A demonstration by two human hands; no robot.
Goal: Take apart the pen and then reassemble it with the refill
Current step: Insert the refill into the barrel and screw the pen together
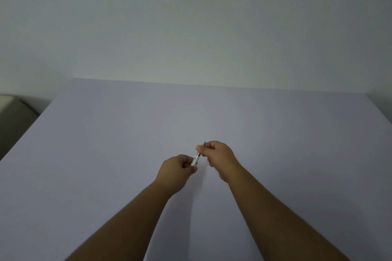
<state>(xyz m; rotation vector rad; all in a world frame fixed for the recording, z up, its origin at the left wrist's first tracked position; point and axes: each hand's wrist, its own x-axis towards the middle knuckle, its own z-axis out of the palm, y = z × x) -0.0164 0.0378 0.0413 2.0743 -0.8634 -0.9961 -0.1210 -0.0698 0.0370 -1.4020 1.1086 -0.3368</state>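
Observation:
A slim pen (pixel 196 158) with a pale barrel and a metal tip slants between both hands, above the middle of the table. My left hand (pixel 177 168) pinches its lower, pale end. My right hand (pixel 216 154) pinches the upper end, and the thin tip pokes out past those fingers. Most of the pen is hidden by my fingers, so whether its parts are joined or apart cannot be told. No separate refill shows.
The pale lilac table (pixel 127 133) fills the lower half of the view, with its far edge against a plain wall (pixel 191 27). A dark, low object (pixel 12 112) sits beyond the table's left edge.

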